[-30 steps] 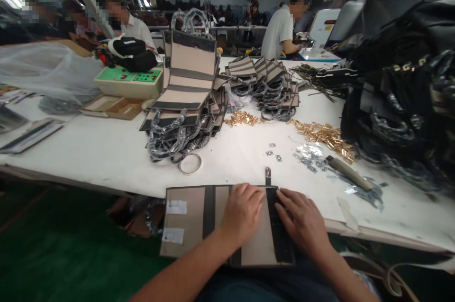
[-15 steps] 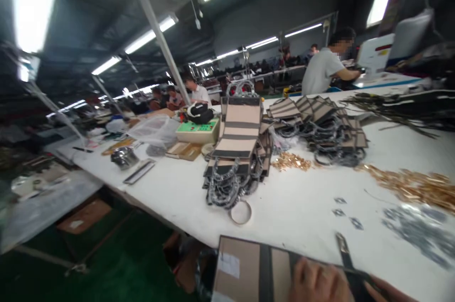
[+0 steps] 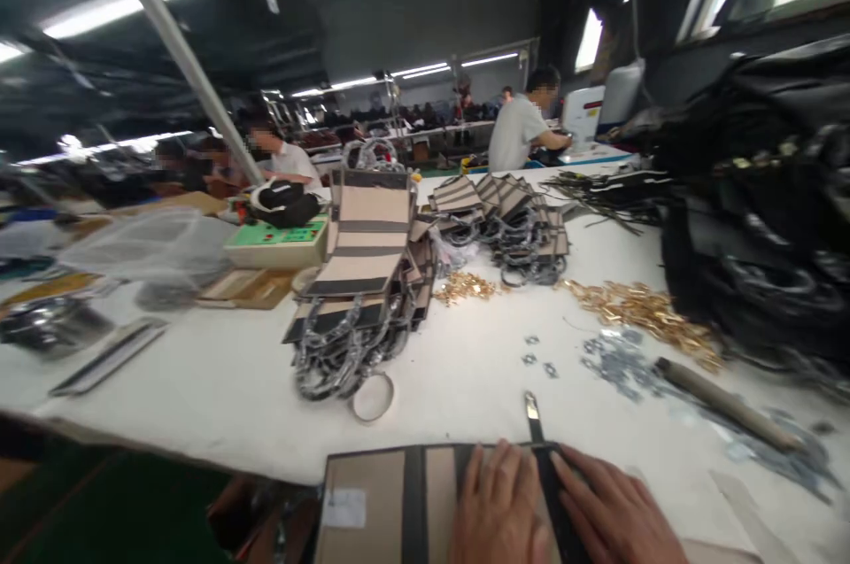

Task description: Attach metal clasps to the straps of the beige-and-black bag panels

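A beige panel with black bands (image 3: 378,511), like a bag piece, lies at the table's front edge, with a white label near its left side. My left hand (image 3: 501,502) rests on it palm down, fingers stretched out. Beside it, my right hand (image 3: 614,506) lies with extended fingers across the black right-hand part of the panel. From under the panel's far edge a black strap with a shiny metal end (image 3: 533,415) sticks out, just beyond the fingertips. Neither hand shows anything gripped in it.
Stacked panels with plastic-wrapped handles (image 3: 362,272) stand ahead, by a tape roll (image 3: 373,397). Gold metal pieces (image 3: 647,316), silver plates (image 3: 617,360), a stick-like tool (image 3: 727,405) and black bags (image 3: 763,254) lie right. A person (image 3: 518,130) works farther back.
The view has swung right, so the table's things sit farther left. My left hand has flattened from a curled pose. My right hand has come onto the panel, fingers stretched out.
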The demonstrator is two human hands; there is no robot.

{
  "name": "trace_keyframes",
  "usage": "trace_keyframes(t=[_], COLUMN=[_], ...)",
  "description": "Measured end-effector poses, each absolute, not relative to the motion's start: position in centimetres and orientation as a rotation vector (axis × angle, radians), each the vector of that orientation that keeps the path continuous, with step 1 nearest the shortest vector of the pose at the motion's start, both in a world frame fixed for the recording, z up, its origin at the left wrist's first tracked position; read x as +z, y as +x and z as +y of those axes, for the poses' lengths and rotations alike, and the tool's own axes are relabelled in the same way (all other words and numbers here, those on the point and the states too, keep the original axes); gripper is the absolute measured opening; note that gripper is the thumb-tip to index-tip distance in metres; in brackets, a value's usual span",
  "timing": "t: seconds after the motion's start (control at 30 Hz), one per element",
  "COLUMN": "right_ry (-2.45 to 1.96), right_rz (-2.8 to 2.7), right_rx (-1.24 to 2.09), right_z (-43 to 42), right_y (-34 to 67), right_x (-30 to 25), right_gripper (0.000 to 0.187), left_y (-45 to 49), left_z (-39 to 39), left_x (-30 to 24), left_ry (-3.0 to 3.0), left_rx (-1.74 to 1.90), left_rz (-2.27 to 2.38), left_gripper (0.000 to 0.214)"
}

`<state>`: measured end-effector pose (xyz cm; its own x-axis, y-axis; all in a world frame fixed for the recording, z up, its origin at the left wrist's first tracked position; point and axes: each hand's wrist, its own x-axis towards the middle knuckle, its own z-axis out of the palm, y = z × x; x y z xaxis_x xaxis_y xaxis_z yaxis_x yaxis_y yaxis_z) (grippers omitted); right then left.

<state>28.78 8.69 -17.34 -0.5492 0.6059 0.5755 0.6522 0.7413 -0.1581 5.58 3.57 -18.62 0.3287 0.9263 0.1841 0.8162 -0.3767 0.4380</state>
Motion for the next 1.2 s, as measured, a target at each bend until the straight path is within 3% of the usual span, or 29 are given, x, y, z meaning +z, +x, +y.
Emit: trace_keyframes(t=[0.13,0.47,0.97,1.2], right_ry=[-1.065,-1.205,-1.263,-1.796], right_rz=[-2.377,-2.507,-2.194,-1.97], right_rx=[-0.097,-0.089,0.343,0.257], right_z=[8.6,8.0,9.9,17.8], right_y=[28.2,27.5,28.4,34.8], right_x=[-15.2,-15.0,-12.7,-11.7], right_gripper=[0.041,0.047,0.029,0.033], left_y=[5.2,5.7,5.0,4.8], left_z=[3.7,4.1,3.8,4.0], left_x=[-16.8,-14.3,-14.0,-14.3], left_ry=[2.533,2.864,2.833,2.757], left_rx=[0.674,0.672,0.57,0.711], left_rz=[1.637,1.79,1.705,1.668], left_gripper=[0.079,0.05,0.06,0.06])
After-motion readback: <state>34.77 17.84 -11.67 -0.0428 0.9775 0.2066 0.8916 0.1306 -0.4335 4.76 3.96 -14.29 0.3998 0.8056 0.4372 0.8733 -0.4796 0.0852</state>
